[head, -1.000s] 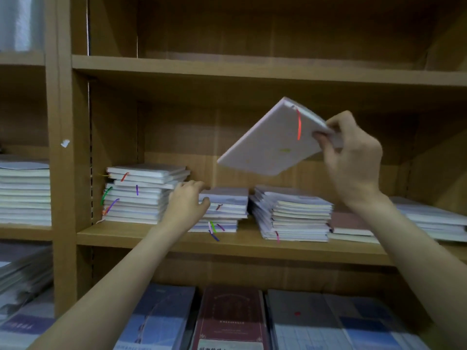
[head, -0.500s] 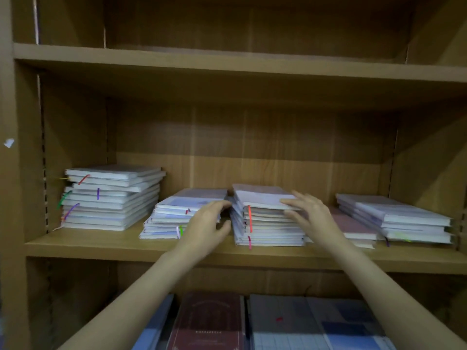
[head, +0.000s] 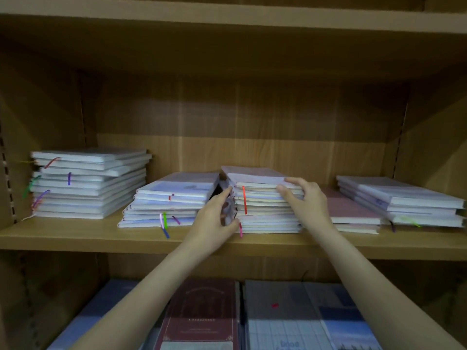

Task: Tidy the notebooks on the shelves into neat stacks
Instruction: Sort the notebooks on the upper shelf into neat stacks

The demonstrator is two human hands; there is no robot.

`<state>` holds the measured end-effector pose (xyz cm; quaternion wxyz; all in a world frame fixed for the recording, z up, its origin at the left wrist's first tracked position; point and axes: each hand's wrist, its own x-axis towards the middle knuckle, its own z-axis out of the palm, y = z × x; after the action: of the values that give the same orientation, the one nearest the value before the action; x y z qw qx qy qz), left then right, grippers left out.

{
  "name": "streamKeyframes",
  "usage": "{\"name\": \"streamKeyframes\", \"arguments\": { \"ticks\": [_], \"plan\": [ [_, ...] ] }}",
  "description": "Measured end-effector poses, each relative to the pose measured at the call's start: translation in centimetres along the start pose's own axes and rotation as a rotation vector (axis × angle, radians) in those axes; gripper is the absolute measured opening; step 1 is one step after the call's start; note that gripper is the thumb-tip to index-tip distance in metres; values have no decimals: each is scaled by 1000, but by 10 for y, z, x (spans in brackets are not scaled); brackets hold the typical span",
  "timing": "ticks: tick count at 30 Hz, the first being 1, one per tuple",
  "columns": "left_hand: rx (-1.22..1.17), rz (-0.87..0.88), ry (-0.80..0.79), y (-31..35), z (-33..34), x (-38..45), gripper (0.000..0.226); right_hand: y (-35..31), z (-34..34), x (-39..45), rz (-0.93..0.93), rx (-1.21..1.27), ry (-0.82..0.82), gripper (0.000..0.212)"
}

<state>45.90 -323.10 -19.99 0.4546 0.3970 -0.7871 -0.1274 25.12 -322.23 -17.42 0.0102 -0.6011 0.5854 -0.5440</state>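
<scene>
Several stacks of pale notebooks lie on the middle wooden shelf (head: 75, 236). My hands flank the middle stack (head: 265, 213), which has a red ribbon down its front. My left hand (head: 214, 218) presses its fingers against the stack's left side, thumb at the lower front corner. My right hand (head: 305, 200) wraps the upper right front corner, fingers on the top notebook and thumb on the front edges. A lower, fanned-out stack (head: 171, 200) sits just left of my left hand. A taller stack (head: 88, 183) stands at the far left.
Right of the middle stack lie a low pile with a pink cover (head: 351, 210) and a slanted stack (head: 404, 198) by the side wall. The shelf below holds a dark red book (head: 202, 314) and blue-covered books (head: 303, 322). A shelf board (head: 227, 18) runs overhead.
The notebook my right hand held up a second ago now lies on top of the middle stack. My right hand slid from the top to its right corner, and my left hand moved to its left side.
</scene>
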Motion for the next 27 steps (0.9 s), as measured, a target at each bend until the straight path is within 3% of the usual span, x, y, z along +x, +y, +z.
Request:
{"name": "streamKeyframes", "arguments": {
  "ticks": [10, 13, 16, 20, 24, 27],
  "plan": [
    [23, 30, -26, 1, -4, -11, 72, -2, 3, -18, -73, -78, 12, 46],
    [7, 41, -25, -2, -13, -20, 65, -1, 4, -33, -318, -208, 99, 44],
    [-35, -10, -13, -8, -23, -24, 64, 4, 13, -46, -503, -403, 58, 49],
    [-35, -84, -43, -4, -26, -21, 70, 1, 16, -50, -421, -388, 26, 43],
    [25, -159, -95, 2, -22, -15, 79, 4, 4, -54, -391, -287, 6, 57],
    [60, -187, -114, 2, -22, -11, 81, 16, -26, -48, -150, -301, 53, 72]
  ]
}}
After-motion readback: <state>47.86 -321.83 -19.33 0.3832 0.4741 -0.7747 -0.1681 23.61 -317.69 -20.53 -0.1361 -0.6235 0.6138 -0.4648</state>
